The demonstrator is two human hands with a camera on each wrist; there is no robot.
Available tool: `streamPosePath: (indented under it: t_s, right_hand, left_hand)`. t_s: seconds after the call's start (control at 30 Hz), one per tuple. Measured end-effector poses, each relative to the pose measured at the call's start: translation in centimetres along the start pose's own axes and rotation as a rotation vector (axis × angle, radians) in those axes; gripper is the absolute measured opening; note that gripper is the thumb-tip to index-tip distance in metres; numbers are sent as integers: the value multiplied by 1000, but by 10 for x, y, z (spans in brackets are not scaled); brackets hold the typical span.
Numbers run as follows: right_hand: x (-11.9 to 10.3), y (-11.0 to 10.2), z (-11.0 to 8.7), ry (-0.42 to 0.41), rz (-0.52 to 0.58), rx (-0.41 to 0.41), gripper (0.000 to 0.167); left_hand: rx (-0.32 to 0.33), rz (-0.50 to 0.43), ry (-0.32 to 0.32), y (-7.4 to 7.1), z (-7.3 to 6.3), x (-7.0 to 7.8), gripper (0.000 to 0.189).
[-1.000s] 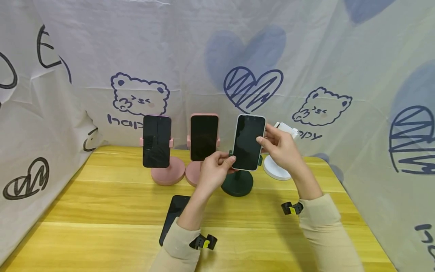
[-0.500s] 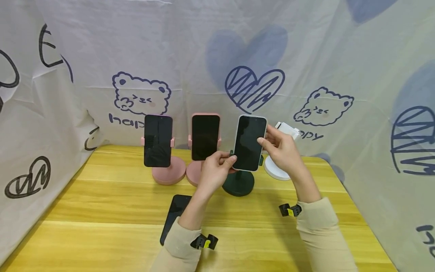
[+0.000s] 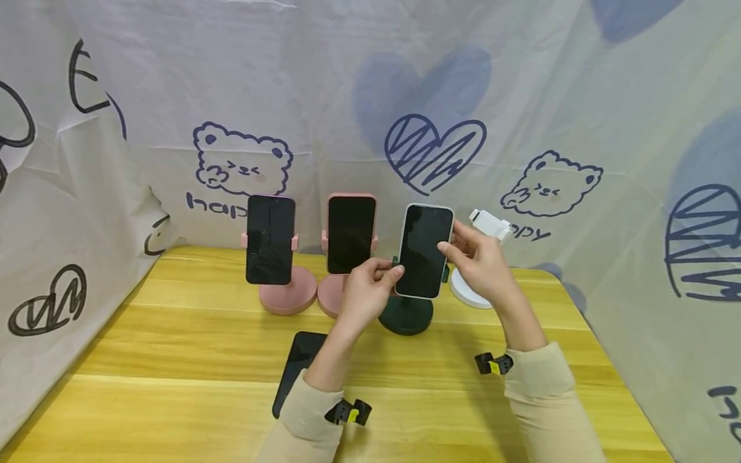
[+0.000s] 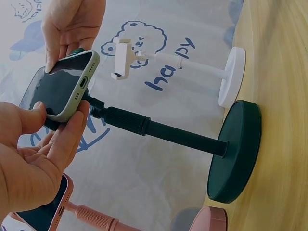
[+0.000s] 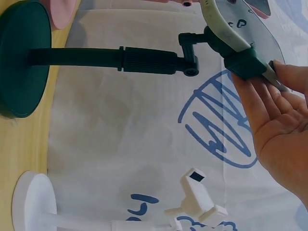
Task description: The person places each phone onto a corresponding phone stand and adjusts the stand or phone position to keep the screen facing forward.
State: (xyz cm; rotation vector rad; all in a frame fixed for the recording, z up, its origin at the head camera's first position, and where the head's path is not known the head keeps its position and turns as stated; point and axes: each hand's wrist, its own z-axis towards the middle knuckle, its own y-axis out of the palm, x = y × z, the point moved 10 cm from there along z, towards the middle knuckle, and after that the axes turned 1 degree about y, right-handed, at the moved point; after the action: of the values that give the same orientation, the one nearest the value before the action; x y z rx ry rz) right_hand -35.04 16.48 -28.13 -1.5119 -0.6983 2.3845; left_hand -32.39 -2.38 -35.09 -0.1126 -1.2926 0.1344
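A white-edged smartphone point(image 3: 425, 247) with a dark screen sits upright at the clamp of a dark green phone stand point(image 3: 406, 316). My left hand point(image 3: 365, 294) grips its lower left edge, thumb on the front. The upper right edge is pinched by my right hand point(image 3: 482, 265), thumb on the screen side and fingers behind. In the left wrist view, the green stand's pole point(image 4: 183, 137) runs from its round base to the back of the phone. A green clamp arm point(image 5: 244, 63) lies against the phone's side in the right wrist view, touching or very near my right fingers.
Two pink stands, a left one point(image 3: 286, 296) and a middle one point(image 3: 329, 297), bear phones. A white stand point(image 3: 471, 289) with a bare clamp is behind my right hand. Another phone point(image 3: 298, 366) lies flat on the wooden table point(image 3: 173, 360), partly under my left arm. Printed cloth hangs behind.
The smartphone has slid slightly down in the green stand, and my right hand has come down with it. My left hand has stayed at about the same spot.
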Motion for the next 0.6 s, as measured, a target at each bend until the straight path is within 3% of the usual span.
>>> streamPosePath:
  t_s: [0.33, 0.6]
  right_hand:
    - [2, 4, -3, -27, 12, 42, 52]
    - [14, 2, -10, 14, 104, 117, 48]
  left_hand:
    - [19, 19, -5, -3, 2, 1, 31]
    - [-18, 48, -16, 1, 1, -1, 32]
